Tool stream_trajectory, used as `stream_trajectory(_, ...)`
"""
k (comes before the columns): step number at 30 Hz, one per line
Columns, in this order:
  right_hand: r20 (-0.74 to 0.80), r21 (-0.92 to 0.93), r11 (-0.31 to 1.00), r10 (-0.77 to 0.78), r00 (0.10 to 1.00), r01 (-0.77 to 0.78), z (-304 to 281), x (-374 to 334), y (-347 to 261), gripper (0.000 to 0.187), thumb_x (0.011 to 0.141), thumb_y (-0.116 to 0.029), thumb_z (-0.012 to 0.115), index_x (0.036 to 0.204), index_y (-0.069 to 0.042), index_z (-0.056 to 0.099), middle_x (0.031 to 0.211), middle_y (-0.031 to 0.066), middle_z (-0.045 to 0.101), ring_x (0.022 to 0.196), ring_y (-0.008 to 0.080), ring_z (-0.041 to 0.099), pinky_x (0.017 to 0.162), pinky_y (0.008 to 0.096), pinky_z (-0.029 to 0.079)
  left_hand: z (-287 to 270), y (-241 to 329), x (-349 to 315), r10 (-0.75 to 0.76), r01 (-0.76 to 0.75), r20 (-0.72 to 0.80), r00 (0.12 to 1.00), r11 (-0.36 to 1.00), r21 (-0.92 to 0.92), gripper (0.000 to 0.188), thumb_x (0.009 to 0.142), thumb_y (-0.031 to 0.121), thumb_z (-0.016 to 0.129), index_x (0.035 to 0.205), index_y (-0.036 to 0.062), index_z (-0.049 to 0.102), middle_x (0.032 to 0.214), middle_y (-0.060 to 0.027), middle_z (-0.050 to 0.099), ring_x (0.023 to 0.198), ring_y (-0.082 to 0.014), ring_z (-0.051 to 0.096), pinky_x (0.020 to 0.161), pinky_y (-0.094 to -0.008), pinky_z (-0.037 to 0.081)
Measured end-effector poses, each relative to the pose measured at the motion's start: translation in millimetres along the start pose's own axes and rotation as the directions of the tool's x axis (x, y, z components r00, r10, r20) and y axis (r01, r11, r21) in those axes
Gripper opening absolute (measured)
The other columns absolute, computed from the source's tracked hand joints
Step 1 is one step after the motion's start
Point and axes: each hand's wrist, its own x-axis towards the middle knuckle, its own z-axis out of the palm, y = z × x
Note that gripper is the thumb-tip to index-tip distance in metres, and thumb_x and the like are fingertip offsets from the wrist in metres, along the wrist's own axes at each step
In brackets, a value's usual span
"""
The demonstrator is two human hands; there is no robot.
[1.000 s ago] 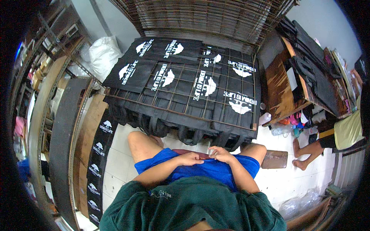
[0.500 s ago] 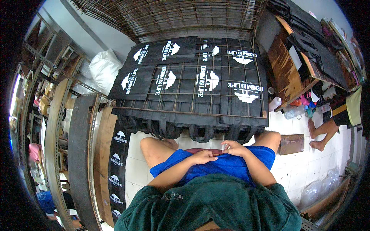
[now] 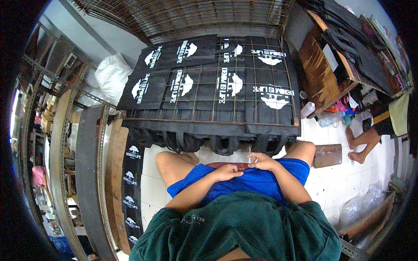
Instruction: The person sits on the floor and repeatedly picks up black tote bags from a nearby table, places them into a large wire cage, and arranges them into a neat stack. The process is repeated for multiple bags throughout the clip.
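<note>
Both hands rest over my lap, on the blue shorts (image 3: 244,185). My left hand (image 3: 226,172) is closed, fingers curled together at the shorts' front; whatever they may hold is hidden. My right hand (image 3: 263,162) lies just to its right, with its thumb and forefinger apart and no held thing that I can make out. A dark red strip of cloth (image 3: 217,165) shows behind the left hand. Ahead of my knees stands a broad stack of black bags (image 3: 191,114) with white tree prints, handles hanging at the near side. A rusty wire grid (image 3: 209,121) lies over the stack.
To the left stand metal-framed shelves (image 3: 65,174) and a strip of black printed fabric (image 3: 129,198). A white sack (image 3: 111,74) is behind. At right are a worn wooden cabinet (image 3: 320,69), a pink-white bottle (image 3: 308,109), a brown board (image 3: 327,155) and another person's bare legs (image 3: 365,141).
My view has shifted slightly, so the stack sits a little higher and further left. Both hands stay over my lap, with little change in their pose.
</note>
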Motion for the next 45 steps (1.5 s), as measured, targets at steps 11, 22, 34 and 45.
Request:
stream_trajectory(11,-0.006,-0.033,0.999,0.013,1.000,-0.013,-4.5,-3.1,-9.8,0.050,0.074,-0.027,0.070,0.117,-0.010,0.054,0.086,0.0083,0.064,0.077,0.0200,0.060,0.070,0.0324,0.047,-0.2,1.2,-0.1,0.009,-0.009,0.009,1.000,0.998,-0.057,0.045,0.083,0.048,0.059,0.071,0.0051,0.057,0.061,-0.0036,0.055,0.058,-0.0129,0.050,0.051,-0.0297,0.039)
stream_trajectory(22,0.035,0.050,0.997,0.058,0.998,-0.060,-5.8,-5.0,-12.5,0.053,0.071,-0.031,0.071,0.118,-0.013,0.054,0.087,0.0102,0.065,0.083,0.0237,0.061,0.075,0.0356,0.047,1.5,-7.4,4.1,0.005,-0.005,0.006,1.000,0.999,-0.040,0.050,0.082,0.052,0.058,0.070,0.0035,0.057,0.064,-0.0065,0.057,0.061,-0.0154,0.051,0.055,-0.0315,0.040)
stream_trajectory(34,0.008,-0.016,0.999,0.029,1.000,-0.028,-6.2,-6.0,-11.4,0.053,0.070,-0.033,0.071,0.117,-0.012,0.054,0.089,0.0119,0.064,0.084,0.0255,0.060,0.077,0.0353,0.046,0.0,4.1,-0.3,0.011,-0.010,0.008,1.000,0.993,-0.118,0.041,0.083,0.043,0.061,0.069,0.0053,0.054,0.062,-0.0028,0.054,0.057,-0.0107,0.046,0.050,-0.0282,0.036)
stream_trajectory(45,0.024,0.023,0.999,0.029,0.999,-0.030,-6.6,-6.2,-14.7,0.053,0.072,-0.026,0.071,0.118,-0.010,0.053,0.086,0.0094,0.065,0.078,0.0208,0.061,0.071,0.0329,0.047,-0.7,2.0,-0.7,0.000,0.001,0.009,1.000,0.998,-0.061,0.042,0.082,0.046,0.061,0.074,0.0055,0.055,0.062,-0.0024,0.053,0.056,-0.0111,0.047,0.049,-0.0277,0.036)
